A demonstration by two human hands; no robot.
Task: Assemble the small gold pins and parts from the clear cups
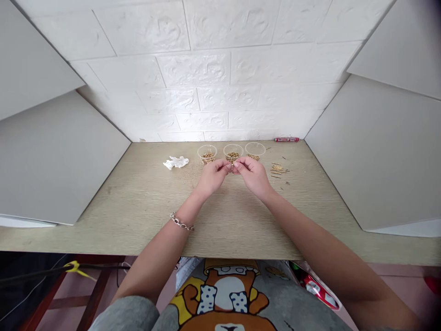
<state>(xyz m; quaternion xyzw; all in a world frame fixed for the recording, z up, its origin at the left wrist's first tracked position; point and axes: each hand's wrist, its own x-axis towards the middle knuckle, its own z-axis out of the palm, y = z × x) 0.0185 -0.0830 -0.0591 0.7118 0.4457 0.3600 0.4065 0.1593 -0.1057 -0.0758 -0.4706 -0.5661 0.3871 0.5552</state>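
My left hand [213, 176] and my right hand [254, 174] meet fingertip to fingertip above the table, both closed in a pinch. Whatever lies between the fingertips is too small to make out. Right behind them stands a clear round cup [233, 147] with small gold-coloured pieces in it, its lower part partly hidden by the fingers. Left of it is another clear cup [207, 148] holding small gold-coloured pieces. A third clear cup [255, 146], on the right, has gold-coloured pieces low inside and is partly covered by my right hand.
Thin gold-coloured pins [277, 169] lie loose to the right. A crumpled white tissue [176, 162] lies at left, and a red tube-like item [286, 139] rests against the brick-pattern wall [206, 69]. Grey panels [386, 151] flank the wooden table [227, 220].
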